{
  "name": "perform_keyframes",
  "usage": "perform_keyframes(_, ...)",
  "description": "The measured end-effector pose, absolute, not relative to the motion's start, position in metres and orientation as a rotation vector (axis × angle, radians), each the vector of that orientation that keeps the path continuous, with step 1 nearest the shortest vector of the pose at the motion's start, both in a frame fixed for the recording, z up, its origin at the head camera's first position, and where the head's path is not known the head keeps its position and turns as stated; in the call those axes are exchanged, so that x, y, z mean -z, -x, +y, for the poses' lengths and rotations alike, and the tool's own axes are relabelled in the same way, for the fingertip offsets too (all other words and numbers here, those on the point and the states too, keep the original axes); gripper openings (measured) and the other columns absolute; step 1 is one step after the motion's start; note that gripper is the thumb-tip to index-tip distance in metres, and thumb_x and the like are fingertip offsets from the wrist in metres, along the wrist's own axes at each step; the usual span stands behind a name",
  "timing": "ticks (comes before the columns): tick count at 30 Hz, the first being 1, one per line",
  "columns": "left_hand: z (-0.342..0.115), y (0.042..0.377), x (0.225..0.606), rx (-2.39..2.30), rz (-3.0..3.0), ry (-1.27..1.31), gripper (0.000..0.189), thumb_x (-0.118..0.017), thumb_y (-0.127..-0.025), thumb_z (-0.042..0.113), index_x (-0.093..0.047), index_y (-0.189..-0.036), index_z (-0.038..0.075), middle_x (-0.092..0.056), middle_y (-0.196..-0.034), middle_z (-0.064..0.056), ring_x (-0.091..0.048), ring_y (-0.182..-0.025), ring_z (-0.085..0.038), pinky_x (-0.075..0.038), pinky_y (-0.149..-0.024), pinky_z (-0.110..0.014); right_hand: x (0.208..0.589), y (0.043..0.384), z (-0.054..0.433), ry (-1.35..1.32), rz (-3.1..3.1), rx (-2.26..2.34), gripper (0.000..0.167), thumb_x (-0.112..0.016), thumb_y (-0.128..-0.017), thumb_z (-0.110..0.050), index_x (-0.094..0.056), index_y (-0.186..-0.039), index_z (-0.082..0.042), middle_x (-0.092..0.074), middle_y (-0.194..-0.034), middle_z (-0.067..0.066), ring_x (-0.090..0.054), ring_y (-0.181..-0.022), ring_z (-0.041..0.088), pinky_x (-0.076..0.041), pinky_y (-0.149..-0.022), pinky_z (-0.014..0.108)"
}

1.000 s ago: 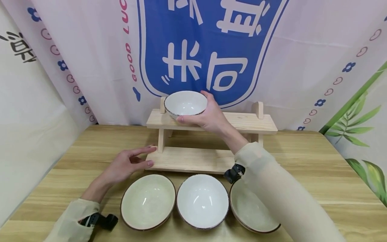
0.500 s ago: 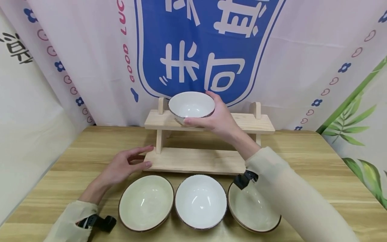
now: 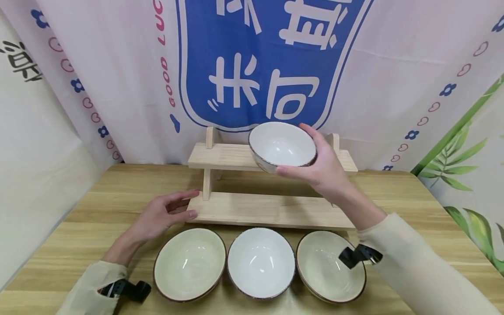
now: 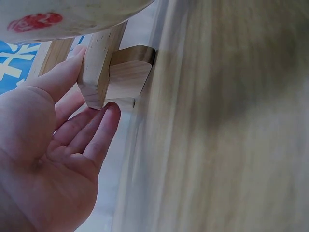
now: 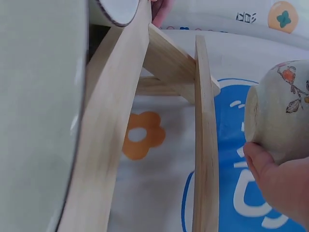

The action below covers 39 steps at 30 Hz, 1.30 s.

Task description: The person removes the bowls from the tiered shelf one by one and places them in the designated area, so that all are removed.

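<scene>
My right hand (image 3: 324,168) grips a small white bowl (image 3: 281,144) by its right side, thumb at the front. The bowl has a dark rim, and a painted flower branch shows on its outside in the right wrist view (image 5: 294,92). It is held in front of and above the upper board of a two-tier wooden shelf (image 3: 220,156), apart from the board. At the left end of the lower board (image 3: 252,209), my left hand (image 3: 159,216) holds the board's end between thumb and fingers, seen closely in the left wrist view (image 4: 63,135).
Before the shelf, three bowls stand in a row: a cream one (image 3: 190,264) at left, a white one (image 3: 261,262) in the middle and another cream one (image 3: 328,267) at right. A printed cloth (image 3: 130,78) hangs behind the wooden table (image 3: 393,201).
My right hand has carried the white bowl to the right and slightly nearer, from the left part of the upper board towards its middle. My left hand has stayed at the shelf's end.
</scene>
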<state>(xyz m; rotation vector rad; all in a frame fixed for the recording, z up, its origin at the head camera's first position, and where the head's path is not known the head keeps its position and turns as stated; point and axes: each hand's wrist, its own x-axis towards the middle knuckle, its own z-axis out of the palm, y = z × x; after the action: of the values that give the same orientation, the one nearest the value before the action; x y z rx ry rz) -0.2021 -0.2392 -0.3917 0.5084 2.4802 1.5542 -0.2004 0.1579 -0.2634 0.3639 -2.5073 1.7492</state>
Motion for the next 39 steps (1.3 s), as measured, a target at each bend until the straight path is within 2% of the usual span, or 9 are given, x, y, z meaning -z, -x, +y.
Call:
perform_keyframes(5,-0.240,0.202,0.392,-1.561,2.478,-0.509,0.061,-0.077,-0.099,0.025,-0.056,-0.153,0.007,-0.053,-0.161,-0.016,-0.052,-0.146,-0.040,-0.056,-0.101,-0.023,0.266,0.185,0.182,-0.366,-2.476,-1.774,0.110,-0.091,-0.083,-0.012,-0.023,-0.169,-0.025,-0.035,-0.165,0.008,-0.047,-0.142,0.029,-0.055,-0.099,0.019)
perform_keyframes(8,-0.241,0.201,0.392,-1.548,2.486,-0.500,0.061,-0.077,-0.099,0.026,-0.056,-0.153,0.008,-0.053,-0.162,-0.015,-0.053,-0.145,-0.040,-0.056,-0.100,-0.024,0.270,0.177,0.196,-0.371,-2.456,-1.787,0.110,-0.089,-0.084,-0.009,-0.023,-0.169,-0.026,-0.034,-0.166,0.009,-0.046,-0.142,0.031,-0.054,-0.096,0.014)
perform_keyframes(11,-0.241,0.201,0.391,-1.545,2.488,-0.498,0.060,-0.077,-0.099,0.026,-0.057,-0.153,0.009,-0.052,-0.162,-0.016,-0.054,-0.145,-0.041,-0.057,-0.100,-0.024,0.276,0.169,0.211,-0.386,-2.442,-1.800,0.110,-0.087,-0.085,-0.004,-0.021,-0.170,-0.025,-0.035,-0.165,0.012,-0.046,-0.139,0.030,-0.056,-0.095,0.014)
perform_keyframes(15,-0.241,0.201,0.392,-1.542,2.496,-0.513,0.059,-0.077,-0.099,0.025,-0.057,-0.153,0.009,-0.052,-0.162,-0.016,-0.055,-0.143,-0.042,-0.058,-0.098,-0.024,0.283,0.160,0.229,-0.418,-2.408,-1.815,0.110,-0.085,-0.083,0.004,-0.021,-0.170,-0.019,-0.037,-0.160,0.015,-0.053,-0.129,0.023,-0.059,-0.090,0.018)
perform_keyframes(21,-0.242,0.202,0.393,-1.510,2.533,-0.530,0.058,-0.077,-0.099,0.025,-0.059,-0.152,0.011,-0.053,-0.161,-0.017,-0.059,-0.139,-0.044,-0.059,-0.096,-0.027,0.302,0.149,0.255,-0.521,-2.306,-1.901,0.113,-0.082,-0.078,0.016,-0.021,-0.169,-0.010,-0.038,-0.156,0.009,-0.056,-0.126,0.013,-0.060,-0.091,0.019)
perform_keyframes(28,-0.241,0.201,0.391,-1.485,2.546,-0.509,0.058,-0.077,-0.099,0.028,-0.059,-0.152,0.013,-0.052,-0.162,-0.017,-0.060,-0.137,-0.044,-0.060,-0.097,-0.030,0.328,0.127,0.283,-0.579,-2.253,-1.926,0.111,-0.077,-0.073,0.024,-0.029,-0.167,-0.012,-0.043,-0.157,0.003,-0.061,-0.125,0.010,-0.061,-0.091,0.021)
perform_keyframes(32,-0.241,0.201,0.391,-1.471,2.553,-0.501,0.059,-0.077,-0.099,0.028,-0.059,-0.153,0.014,-0.053,-0.161,-0.019,-0.065,-0.132,-0.041,-0.060,-0.093,-0.026,0.340,0.114,0.298,-0.567,-2.271,-1.907,0.115,-0.076,-0.070,0.026,-0.030,-0.167,-0.014,-0.045,-0.156,0.001,-0.063,-0.122,0.009,-0.061,-0.089,0.023)
perform_keyframes(39,-0.241,0.202,0.391,-1.446,2.568,-0.492,0.059,-0.077,-0.099,0.030,-0.058,-0.153,0.016,-0.055,-0.159,-0.019,-0.070,-0.124,-0.036,-0.058,-0.089,-0.021,0.363,0.098,0.331,-0.592,-2.252,-1.974,0.114,-0.070,-0.072,0.030,-0.027,-0.168,-0.012,-0.046,-0.153,0.002,-0.067,-0.120,0.011,-0.063,-0.086,0.025)
